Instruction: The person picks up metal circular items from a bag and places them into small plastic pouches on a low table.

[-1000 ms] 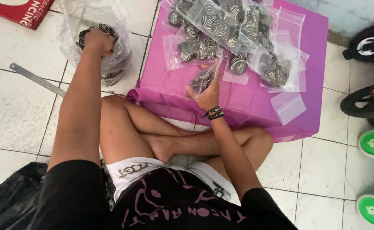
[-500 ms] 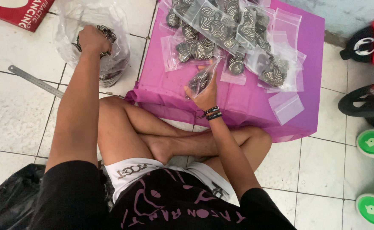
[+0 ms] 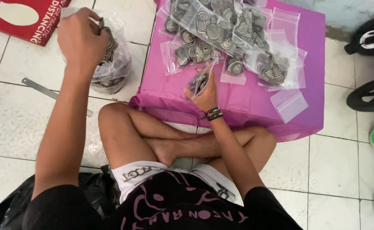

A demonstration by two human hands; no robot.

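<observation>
A small clear zip bag (image 3: 199, 81), partly filled with dark spiral discs, is being gripped by the right hand (image 3: 206, 94) over the near part of the pink sheet (image 3: 246, 110), with the fingers closed around the bag's lower half and its mouth pointing up. The left hand (image 3: 81, 39) is being held closed at the top of the large clear bag of loose discs (image 3: 112, 64) on the tiled floor (image 3: 16, 123); discs are probably being pinched in it, though they are mostly hidden behind the knuckles and this cannot be told for certain.

The two hands are being kept well apart, so any discs being carried across are being exposed to a drop onto the tiles, where they could roll under the crossed legs or toward the metal ruler (image 3: 42, 87). The small bag is being held by soft plastic alone; if its mouth is being squeezed narrow, discs may be caught on the rim and spilled onto the sheet. The heap of filled bags (image 3: 221, 30) is lying just beyond the right hand, and it could be nudged. An empty zip bag (image 3: 290, 104) is lying near the sheet's right edge and could be swept off.
</observation>
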